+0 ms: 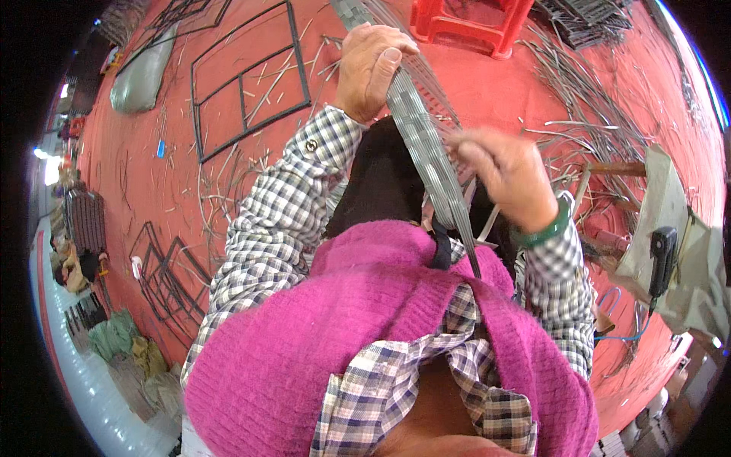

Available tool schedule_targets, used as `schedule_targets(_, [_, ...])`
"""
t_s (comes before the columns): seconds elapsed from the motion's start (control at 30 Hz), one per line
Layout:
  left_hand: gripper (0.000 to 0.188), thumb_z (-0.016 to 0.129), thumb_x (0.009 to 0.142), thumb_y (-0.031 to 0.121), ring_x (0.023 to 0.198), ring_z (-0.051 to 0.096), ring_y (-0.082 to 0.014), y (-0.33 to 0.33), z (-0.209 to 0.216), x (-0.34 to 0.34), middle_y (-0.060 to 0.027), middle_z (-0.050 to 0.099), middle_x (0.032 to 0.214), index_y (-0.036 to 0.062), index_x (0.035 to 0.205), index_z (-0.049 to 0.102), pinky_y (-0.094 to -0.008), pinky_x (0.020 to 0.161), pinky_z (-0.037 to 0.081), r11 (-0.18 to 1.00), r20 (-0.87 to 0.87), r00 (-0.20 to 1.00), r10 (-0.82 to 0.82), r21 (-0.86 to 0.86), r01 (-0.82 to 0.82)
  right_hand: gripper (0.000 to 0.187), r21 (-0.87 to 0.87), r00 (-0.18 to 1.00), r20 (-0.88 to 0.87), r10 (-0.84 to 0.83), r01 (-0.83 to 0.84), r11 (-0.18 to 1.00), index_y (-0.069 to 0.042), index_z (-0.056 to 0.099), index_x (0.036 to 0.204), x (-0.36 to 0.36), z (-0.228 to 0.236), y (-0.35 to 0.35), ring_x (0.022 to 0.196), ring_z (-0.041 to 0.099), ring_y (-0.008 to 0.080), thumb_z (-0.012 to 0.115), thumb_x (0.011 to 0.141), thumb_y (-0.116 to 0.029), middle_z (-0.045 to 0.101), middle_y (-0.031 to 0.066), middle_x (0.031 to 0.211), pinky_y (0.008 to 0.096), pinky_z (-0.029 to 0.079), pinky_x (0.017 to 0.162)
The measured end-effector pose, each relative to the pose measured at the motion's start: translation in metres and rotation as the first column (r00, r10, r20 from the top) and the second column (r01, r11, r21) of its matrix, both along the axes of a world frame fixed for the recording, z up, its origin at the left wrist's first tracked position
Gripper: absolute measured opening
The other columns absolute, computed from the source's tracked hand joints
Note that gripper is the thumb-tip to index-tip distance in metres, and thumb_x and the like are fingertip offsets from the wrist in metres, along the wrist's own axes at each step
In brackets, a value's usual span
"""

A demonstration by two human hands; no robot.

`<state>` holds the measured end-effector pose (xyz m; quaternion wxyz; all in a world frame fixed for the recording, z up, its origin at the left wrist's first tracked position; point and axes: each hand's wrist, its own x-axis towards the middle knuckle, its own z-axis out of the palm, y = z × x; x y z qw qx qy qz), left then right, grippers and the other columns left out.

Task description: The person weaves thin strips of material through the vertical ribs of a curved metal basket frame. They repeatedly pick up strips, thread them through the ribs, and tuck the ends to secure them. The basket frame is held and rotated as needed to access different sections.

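Observation:
A grey woven panel [426, 137] of flat strips slants in front of me, tilted almost edge-on, its near end against my chest. My left hand [371, 70] is closed over its upper part, thumb lying on the weave. On the panel's right side my right hand [509, 174] has its fingers curled in close to the strips. Motion blurs those fingertips, and whatever they pinch cannot be made out. A green bangle [550, 231] circles my right wrist. Below the panel, its lower side and some loose strip ends are partly hidden.
A black rectangular frame [245, 87] lies on the red floor at left, with more frames [169, 270] nearer. Grey strips [590, 99] are heaped at right. A red stool [472, 27] stands ahead. Cloth drapes a support [655, 221] at right, with a black cabled device [663, 259].

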<state>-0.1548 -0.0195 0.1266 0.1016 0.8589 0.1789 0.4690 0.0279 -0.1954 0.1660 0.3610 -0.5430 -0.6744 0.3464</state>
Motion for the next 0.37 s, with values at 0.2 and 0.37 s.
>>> schedule_targets(0.2, [0.024, 0.047, 0.096, 0.025, 0.078, 0.054, -0.0118, -0.045, -0.018, -0.036, -0.0054, 0.057, 0.087, 0.0029, 0.096, 0.056, -0.0271, 0.068, 0.043, 0.863, 0.378, 0.888, 0.261, -0.504, -0.039, 0.017, -0.228, 0.889, -0.452, 0.076, -0.197, 0.953, -0.002, 0.060, 0.103, -0.021, -0.023, 0.059, 0.071, 0.058, 0.0090, 0.057, 0.088, -0.009, 0.062, 0.0024, 0.087, 0.0217, 0.048, 0.061])
schedule_targets(0.37, [0.027, 0.046, 0.097, 0.026, 0.071, 0.052, -0.0112, -0.091, -0.036, -0.054, -0.0023, 0.054, 0.090, 0.0026, 0.109, 0.049, -0.0229, 0.065, 0.043, 0.295, 0.366, 0.915, 0.170, -0.905, 0.307, 0.023, -0.274, 0.818, -0.534, 0.216, -0.409, 0.871, -0.005, 0.057, 0.106, -0.014, -0.049, 0.073, 0.075, 0.053, 0.0059, 0.061, 0.089, -0.020, 0.058, -0.0019, 0.085, 0.0217, 0.046, 0.068])
